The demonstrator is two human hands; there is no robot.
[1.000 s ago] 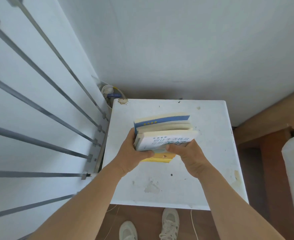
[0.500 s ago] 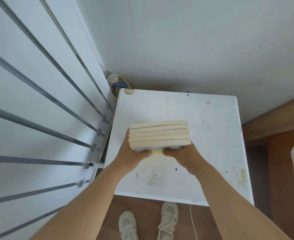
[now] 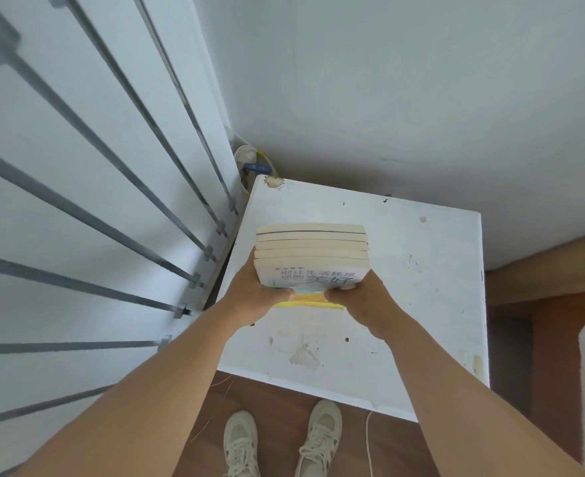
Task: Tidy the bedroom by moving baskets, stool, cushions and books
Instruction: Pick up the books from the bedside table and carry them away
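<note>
A white table [image 3: 404, 304] with a stained, chipped top carries the scene; over its left half is a stack of books [image 3: 311, 251], page edges up, gripped at its near end by the left hand [image 3: 249, 297] and right hand [image 3: 363, 301], fingers curled around it. The stack looks stiff and fairly heavy, apt to slide apart, so clamping both ends seems wise. The nearest cover bears Chinese print, with "美好" legible.

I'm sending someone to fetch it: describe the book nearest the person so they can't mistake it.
Find the white table in the corner. Both hands, left and right, grip a stack of books above it. Take the nearest white-covered book, the only one showing printed characters.
</note>
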